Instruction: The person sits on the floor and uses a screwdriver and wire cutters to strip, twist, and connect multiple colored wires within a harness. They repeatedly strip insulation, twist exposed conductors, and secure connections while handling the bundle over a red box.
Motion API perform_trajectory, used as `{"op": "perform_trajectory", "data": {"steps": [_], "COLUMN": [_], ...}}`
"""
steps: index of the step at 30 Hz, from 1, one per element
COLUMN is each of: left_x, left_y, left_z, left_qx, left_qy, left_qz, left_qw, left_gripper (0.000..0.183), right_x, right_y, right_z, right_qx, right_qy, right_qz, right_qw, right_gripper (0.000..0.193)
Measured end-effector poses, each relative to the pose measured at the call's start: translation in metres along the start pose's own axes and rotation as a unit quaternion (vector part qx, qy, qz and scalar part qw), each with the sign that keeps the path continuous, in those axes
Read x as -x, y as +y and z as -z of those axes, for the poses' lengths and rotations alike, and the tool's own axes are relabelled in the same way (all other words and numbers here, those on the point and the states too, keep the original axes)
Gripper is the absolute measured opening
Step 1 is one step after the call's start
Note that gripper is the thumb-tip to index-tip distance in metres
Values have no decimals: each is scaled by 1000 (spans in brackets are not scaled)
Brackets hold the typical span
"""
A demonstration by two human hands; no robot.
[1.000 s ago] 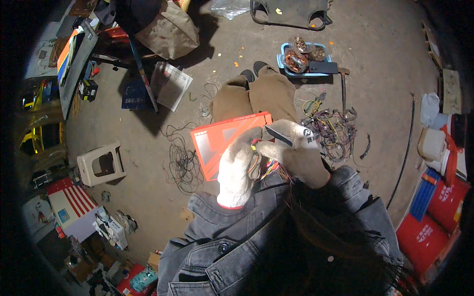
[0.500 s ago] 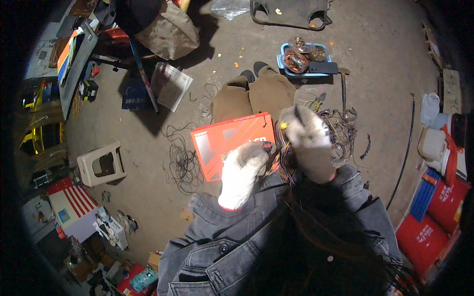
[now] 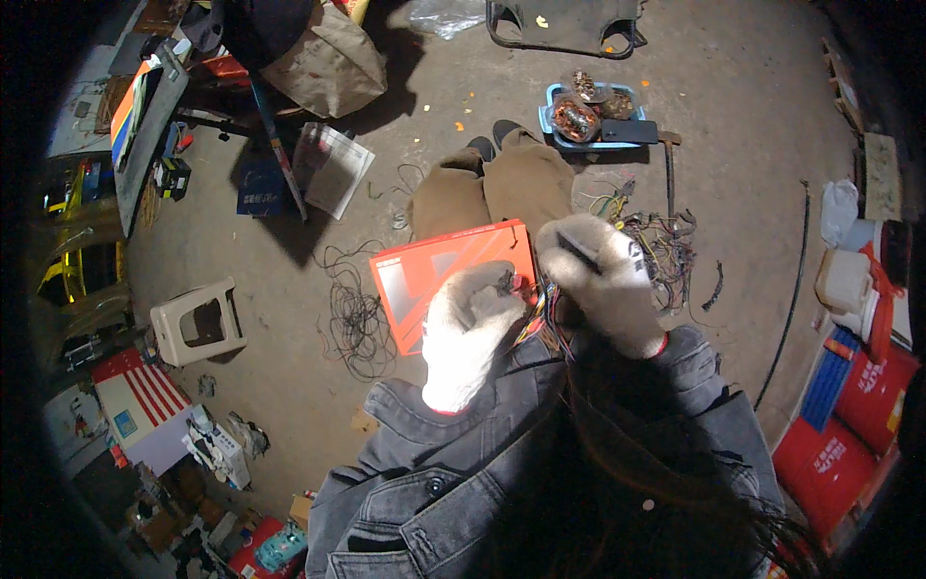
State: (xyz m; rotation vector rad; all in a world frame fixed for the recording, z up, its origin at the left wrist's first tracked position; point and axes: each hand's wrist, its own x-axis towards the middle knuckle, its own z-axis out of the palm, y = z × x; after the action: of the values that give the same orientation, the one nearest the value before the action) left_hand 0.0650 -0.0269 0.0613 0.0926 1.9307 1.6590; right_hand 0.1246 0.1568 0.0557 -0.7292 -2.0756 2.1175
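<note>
Both hands wear white knit gloves, and both are in front of my body. My left hand (image 3: 473, 318) is closed over the lower right part of a flat red box (image 3: 400, 275) on my lap. Its fingertips pinch a small red-and-dark piece (image 3: 521, 286), too small to name surely. Just right of the box, a bundle of coloured wires (image 3: 548, 323) hangs between my hands. My right hand (image 3: 612, 285) is curled above these wires, with a slim dark stick-like thing (image 3: 579, 253) across its fingers. The far end of that thing is hidden.
Tangled wires (image 3: 661, 251) lie on the floor at right, a black cable coil (image 3: 357, 309) at left. Beyond my feet stands a blue basket (image 3: 552, 137) with bagged scrap; a hammer (image 3: 669, 174) lies near it. A beige stool (image 3: 231, 333) is farther left.
My right hand has turned and shifted slightly left, showing the dark stick-like thing; the yellow bit at its fingertips is out of sight. My left fingers have turned, showing more red on the small piece.
</note>
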Motion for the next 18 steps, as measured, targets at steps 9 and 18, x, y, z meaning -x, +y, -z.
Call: {"op": "perform_trajectory", "data": {"steps": [9,18], "left_x": [3,1], "left_y": [3,5], "left_z": [-4,-3], "left_qx": [-15,-35], "left_qy": [40,59], "left_qz": [36,30], "left_qw": [998,997], "left_gripper": [34,31], "right_x": [5,14], "right_y": [4,11], "right_z": [-11,-5], "right_qx": [-27,1], "right_qy": [-94,-75], "right_qz": [-2,-33], "right_qw": [995,997], "right_gripper": [26,26]}}
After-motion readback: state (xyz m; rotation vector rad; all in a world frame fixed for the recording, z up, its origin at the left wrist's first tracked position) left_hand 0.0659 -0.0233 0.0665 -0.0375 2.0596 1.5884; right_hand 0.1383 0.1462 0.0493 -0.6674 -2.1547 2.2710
